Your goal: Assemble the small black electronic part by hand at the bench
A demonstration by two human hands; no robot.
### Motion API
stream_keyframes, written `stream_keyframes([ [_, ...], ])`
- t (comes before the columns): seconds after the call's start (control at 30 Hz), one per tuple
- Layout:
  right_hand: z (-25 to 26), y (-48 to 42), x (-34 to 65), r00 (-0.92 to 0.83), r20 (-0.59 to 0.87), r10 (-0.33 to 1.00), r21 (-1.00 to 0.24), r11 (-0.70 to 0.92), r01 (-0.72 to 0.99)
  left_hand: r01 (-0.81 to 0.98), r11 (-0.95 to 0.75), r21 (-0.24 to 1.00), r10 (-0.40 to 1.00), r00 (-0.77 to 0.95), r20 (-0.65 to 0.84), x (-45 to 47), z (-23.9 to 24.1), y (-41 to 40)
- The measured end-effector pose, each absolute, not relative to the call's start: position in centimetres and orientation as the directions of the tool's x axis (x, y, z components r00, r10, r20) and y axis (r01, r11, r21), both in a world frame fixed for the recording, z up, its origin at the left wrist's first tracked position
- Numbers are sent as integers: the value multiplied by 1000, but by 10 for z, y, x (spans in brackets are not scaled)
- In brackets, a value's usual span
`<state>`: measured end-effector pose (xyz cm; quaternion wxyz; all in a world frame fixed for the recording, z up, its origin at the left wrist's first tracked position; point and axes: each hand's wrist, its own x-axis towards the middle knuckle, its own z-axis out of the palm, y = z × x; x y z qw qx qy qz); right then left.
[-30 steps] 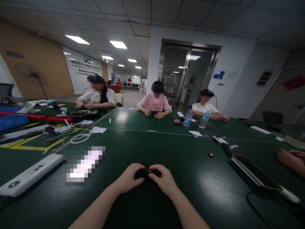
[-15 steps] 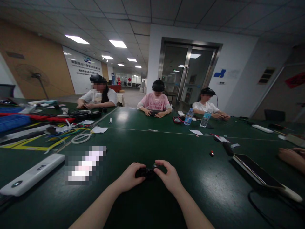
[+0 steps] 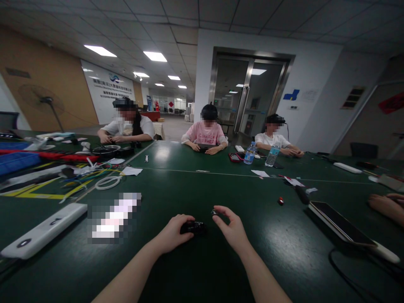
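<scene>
Through the feed I see the left hand (image 3: pixel 174 231) gripping the black case (image 3: pixel 196 227) on the counter (image 3: pixel 176 185); to its right, the right hand (image 3: pixel 232 229) pinches a small shiny piece (image 3: pixel 215 213), apart from the case. I judge the work partway; whether more remains inside, I cannot tell.

A broad, flat, dark green table (image 3: pixel 176 191) was marbled with pale reflections. A small, rounded, glossy object (image 3: pixel 197 227) was coloured black; a tiny piece (image 3: pixel 215 213) was toned dark with a pale glint. A long white plastic bar (image 3: pixel 47 230) was marked in black. A pink shirt (image 3: pixel 205 135) was printed with deeper pink lettering. A shallow plastic tray (image 3: pixel 20 163) was coloured blue.
</scene>
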<state>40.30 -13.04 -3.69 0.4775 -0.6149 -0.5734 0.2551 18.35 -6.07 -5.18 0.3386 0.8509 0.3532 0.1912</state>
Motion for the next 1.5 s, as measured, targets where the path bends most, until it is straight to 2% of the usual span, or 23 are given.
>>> stream_keyframes([
  [0.33, -39, -130, 412, 252, 265, 931, -894, 139, 427, 463, -540, 703, 721, 685, 103, 184, -57, -58],
  [0.57, -36, -132, 410, 247, 215, 945, -886, 83, 456, 472, -525, 708, 734, 672, 96, 184, -56, -59],
  [1.1, -34, -138, 376, 46, 101, 994, -846, 62, 529, 461, -543, 702, 721, 684, 109, 185, -52, -60],
  [1.37, -38, -132, 368, -61, 74, 995, -665, 95, 741, 451, -563, 693, 719, 680, 141, 186, -60, -56],
  [1.5, -37, -133, 366, -71, 81, 994, -637, 107, 764, 452, -545, 706, 722, 681, 122, 186, -58, -57],
])
